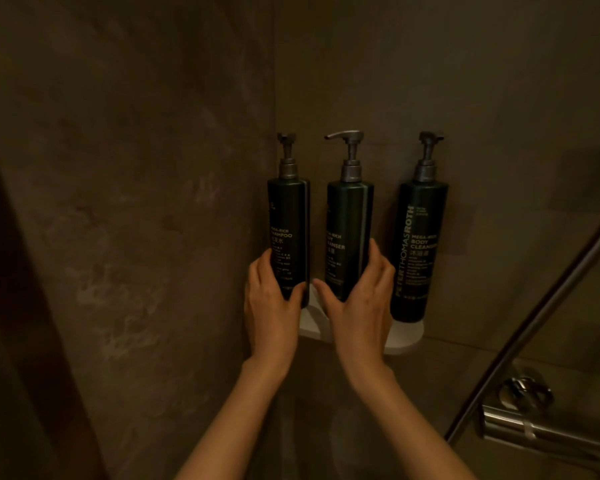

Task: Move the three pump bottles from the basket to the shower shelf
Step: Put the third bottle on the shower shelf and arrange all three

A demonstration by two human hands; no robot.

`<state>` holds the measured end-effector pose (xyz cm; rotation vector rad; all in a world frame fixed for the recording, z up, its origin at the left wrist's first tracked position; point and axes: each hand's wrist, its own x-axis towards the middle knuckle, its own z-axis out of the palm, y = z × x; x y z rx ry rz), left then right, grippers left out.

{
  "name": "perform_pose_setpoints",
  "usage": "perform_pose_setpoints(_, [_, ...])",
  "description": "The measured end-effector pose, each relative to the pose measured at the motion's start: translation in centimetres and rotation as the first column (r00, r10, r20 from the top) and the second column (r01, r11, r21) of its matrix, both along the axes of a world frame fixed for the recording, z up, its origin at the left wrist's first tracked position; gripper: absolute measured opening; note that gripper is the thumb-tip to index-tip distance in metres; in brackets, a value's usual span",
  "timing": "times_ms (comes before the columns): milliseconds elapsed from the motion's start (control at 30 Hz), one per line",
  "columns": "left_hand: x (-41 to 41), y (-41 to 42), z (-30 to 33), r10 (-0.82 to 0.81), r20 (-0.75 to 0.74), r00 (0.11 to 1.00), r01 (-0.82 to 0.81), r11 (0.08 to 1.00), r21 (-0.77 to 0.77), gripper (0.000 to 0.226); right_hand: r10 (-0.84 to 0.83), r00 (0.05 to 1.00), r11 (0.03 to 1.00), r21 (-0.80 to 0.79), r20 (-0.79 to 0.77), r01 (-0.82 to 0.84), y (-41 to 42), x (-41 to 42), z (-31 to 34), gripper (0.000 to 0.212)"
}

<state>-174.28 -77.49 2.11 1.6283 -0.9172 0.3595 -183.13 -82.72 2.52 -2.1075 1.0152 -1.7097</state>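
All three tall, dark green plastic pump bottles with grey pump heads stand upright on the small white corner shelf (pixel 406 336) fixed where the two dark stone shower walls meet, so the moving looks all but done; the basket is nowhere in sight, and what seems left is only settling the last two and letting go. The shampoo bottle (pixel 289 233) stands at the shelf's left end, tight against the corner, with the left hand (pixel 274 308) wrapped around its lower part, thumb across the front and fingers behind. The middle bottle (pixel 349 237), a body cleanser by its label, stands just beside it, and the right hand (pixel 359 304) clasps it low down, thumb on the left side and fingers curled up along the right. I cannot tell for sure whether these two bottoms rest fully on the shelf, since both hands cover them. The third bottle (pixel 417 251), also a body cleanser, stands free at the shelf's right end, a little apart from the middle one, its base plainly seated near the rounded front edge. Both forearms reach up and forward side by side, wrists nearly straight, palms turned toward each other. Off to the lower right, a chrome shower valve (pixel 530 420) and a slanted metal rail (pixel 548 313) are clear of the work.
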Motion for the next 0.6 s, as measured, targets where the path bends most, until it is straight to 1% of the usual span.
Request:
perform_pose_setpoints(133, [0.7,-1.0,0.1,0.017,-0.001,1.000,-0.017,1.000,0.009,0.067,-0.008,1.000,1.000,0.027,0.000,0.008,-0.7,0.4,0.3,0.082])
perform_pose_setpoints(233, [0.9,-1.5,0.2,0.012,-0.003,1.000,-0.012,1.000,0.018,0.067,-0.004,0.999,0.999,0.037,-0.035,0.005,-1.0,0.4,0.5,0.077])
perform_pose_setpoints(400, [0.4,-1.5,0.7,-0.006,-0.001,1.000,0.006,0.999,0.047,0.067,0.056,0.997,0.997,0.048,-0.058,-0.053,-0.8,-0.6,1.0,0.076])
perform_pose_setpoints(467, [-0.5,-1.0,0.5,-0.008,0.034,0.999,0.007,1.000,0.021,0.064,0.087,0.996,0.996,-0.006,-0.019,-0.087,-0.4,-1.7,0.9,0.070])
perform_pose_setpoints(533, [-2.0,-0.4,0.0,-0.019,0.076,0.997,0.021,1.000,-0.020,0.061,0.120,0.992,0.990,-0.080,0.045,-0.117,-0.1,-3.2,0.3,0.059])
perform_pose_setpoints(600, [-3.8,0.1,-0.7,-0.101,0.077,0.992,0.104,0.994,-0.037,0.062,0.140,0.982,0.986,-0.107,0.126,-0.126,-0.1,-4.8,-0.8,0.050])
